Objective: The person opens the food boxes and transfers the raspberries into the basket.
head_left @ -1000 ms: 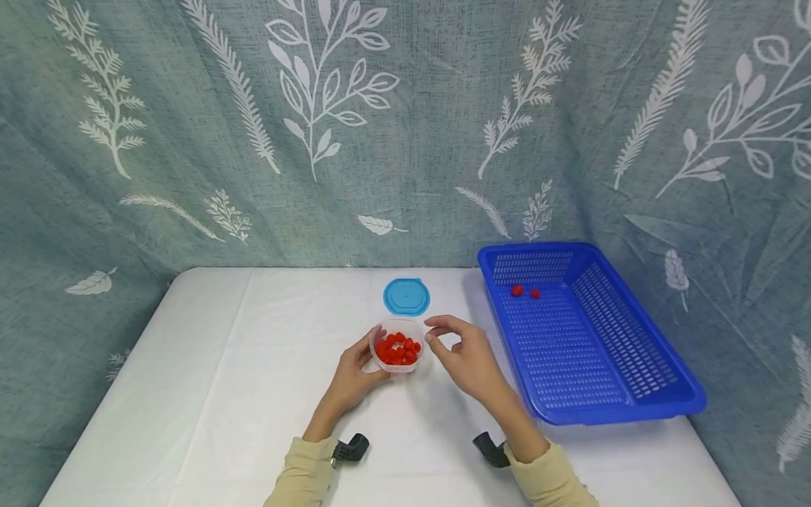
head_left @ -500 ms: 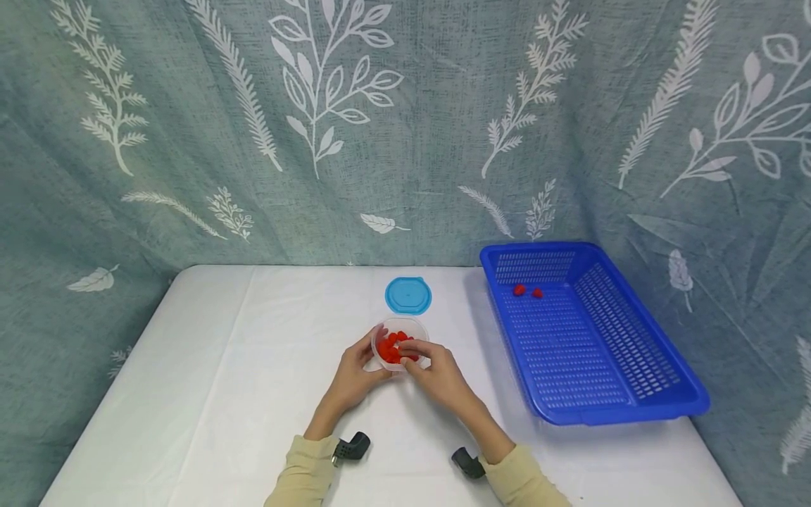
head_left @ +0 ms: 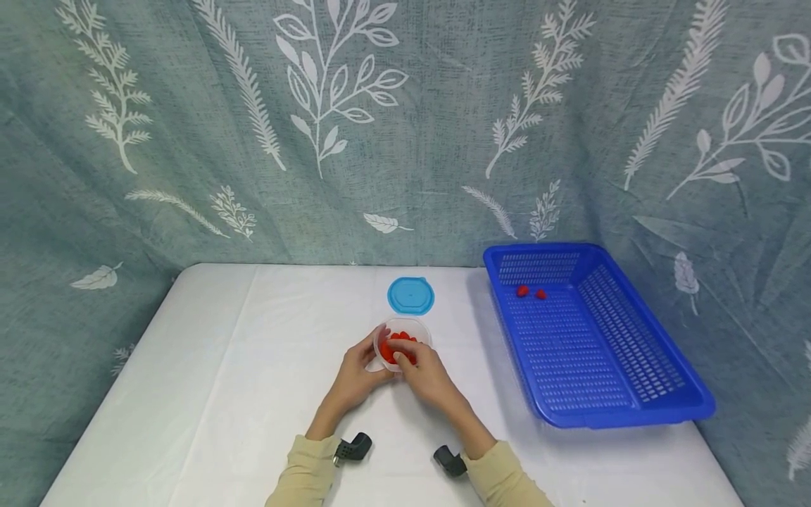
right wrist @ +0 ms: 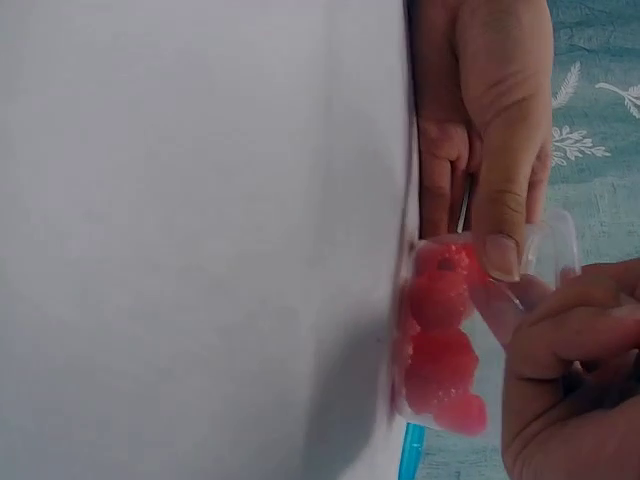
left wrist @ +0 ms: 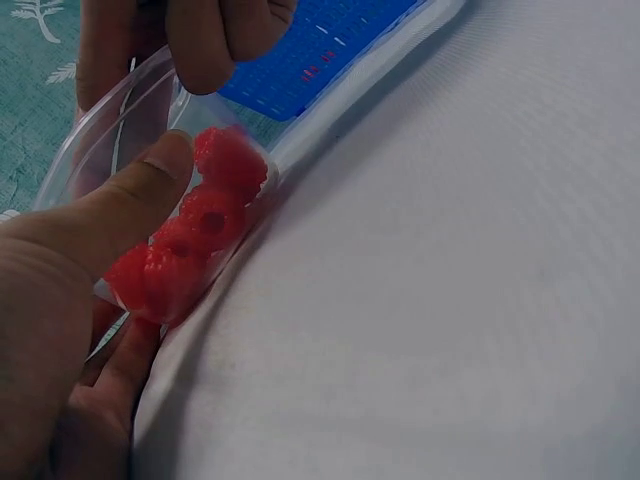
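Observation:
A small clear plastic container (head_left: 419,327) holding several red raspberries (left wrist: 213,218) stands on the white-covered table. My left hand (head_left: 356,377) grips it from the left side, the thumb against its near wall. My right hand (head_left: 431,373) is over the container's right side, fingers bent down at its opening among the raspberries. In the right wrist view, the fingertips are hidden behind the curled knuckles, so whether they pinch a raspberry does not show. Through the clear wall, raspberries (right wrist: 440,365) lie along the container's bottom.
A round blue lid (head_left: 410,296) lies just behind the container. To the right stands a large blue perforated basket (head_left: 576,359), with two raspberries (head_left: 531,292) near its back left corner. A green leaf-patterned cloth (head_left: 405,141) hangs behind the table (head_left: 253,394).
My right hand has moved left from beside the container into its opening, its fingers now over the raspberries. My left hand keeps its grip on the container.

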Tool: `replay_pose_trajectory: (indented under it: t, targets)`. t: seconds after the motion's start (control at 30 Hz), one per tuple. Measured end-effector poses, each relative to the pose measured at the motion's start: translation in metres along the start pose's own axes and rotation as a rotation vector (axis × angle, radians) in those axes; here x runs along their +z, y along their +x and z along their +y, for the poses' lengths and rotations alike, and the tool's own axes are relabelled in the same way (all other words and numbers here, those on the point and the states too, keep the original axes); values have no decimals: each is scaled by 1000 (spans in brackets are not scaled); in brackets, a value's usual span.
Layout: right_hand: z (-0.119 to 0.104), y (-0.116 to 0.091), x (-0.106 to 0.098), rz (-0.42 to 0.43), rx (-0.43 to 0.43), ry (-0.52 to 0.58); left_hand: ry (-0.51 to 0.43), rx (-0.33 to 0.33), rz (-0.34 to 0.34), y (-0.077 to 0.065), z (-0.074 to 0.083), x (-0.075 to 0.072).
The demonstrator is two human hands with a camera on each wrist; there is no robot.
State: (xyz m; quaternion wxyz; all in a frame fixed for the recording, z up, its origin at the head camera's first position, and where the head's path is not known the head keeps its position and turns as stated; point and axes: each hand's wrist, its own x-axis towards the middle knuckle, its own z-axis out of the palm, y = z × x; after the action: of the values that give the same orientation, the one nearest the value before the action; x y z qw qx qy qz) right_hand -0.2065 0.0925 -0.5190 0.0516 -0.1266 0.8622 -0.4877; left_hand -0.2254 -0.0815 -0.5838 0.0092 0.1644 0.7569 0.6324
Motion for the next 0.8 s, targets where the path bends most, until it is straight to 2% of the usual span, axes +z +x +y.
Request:
replay_pose_trajectory:
  t: [0.33,0.53,0.77,0.8]
  targets:
    - [-5,1,0,-31,57,-88,-7,-7,6,0,0,0]
    - [-9,3,0,-11,76,-57,-25,-17,9,-1,1,-1]
    - [-7,4,2,24,90,-25,-50,-47,29,-8,34,1]
    - [-6,4,2,29,92,-18,-51,-50,31,-8,34,2]
